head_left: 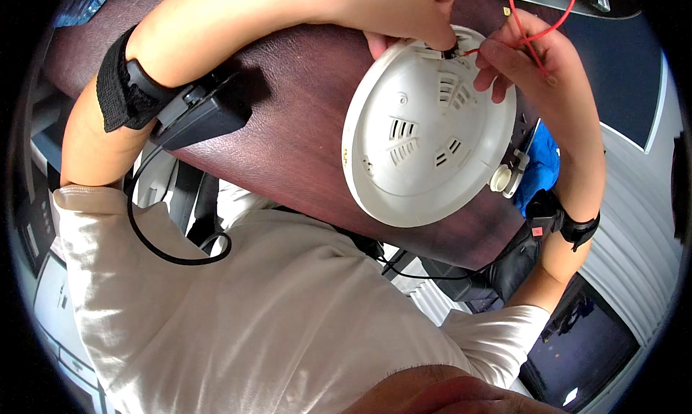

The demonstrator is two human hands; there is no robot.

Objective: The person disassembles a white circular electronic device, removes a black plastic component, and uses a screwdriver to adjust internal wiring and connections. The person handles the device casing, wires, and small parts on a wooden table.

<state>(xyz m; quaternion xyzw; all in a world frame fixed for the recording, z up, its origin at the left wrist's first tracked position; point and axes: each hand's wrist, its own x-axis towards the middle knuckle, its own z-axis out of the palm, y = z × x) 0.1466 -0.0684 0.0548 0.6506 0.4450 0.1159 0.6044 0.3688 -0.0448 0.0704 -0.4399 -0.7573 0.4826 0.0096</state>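
Note:
A round white plastic cover (411, 154) with several groups of slotted vents stands tilted over the dark red table. My left hand (414, 14) is closed at its far rim, with fingers against a small dark part (451, 51) there. A thin red wire (542, 34) runs from that part and loops up past my right hand (519, 57). The right thumb and fingers pinch the wire close to the rim, the other fingers curled over the cover's edge. What lies under my left fingers is mostly hidden.
The dark red, leather-like tabletop (288, 126) spreads beneath. Right of the cover are a small cream round piece (499, 177) and a bright blue bundle (542, 165). A clear blue bottle (83, 3) lies at the far left. A black cable (180, 261) hangs from my left-arm strap.

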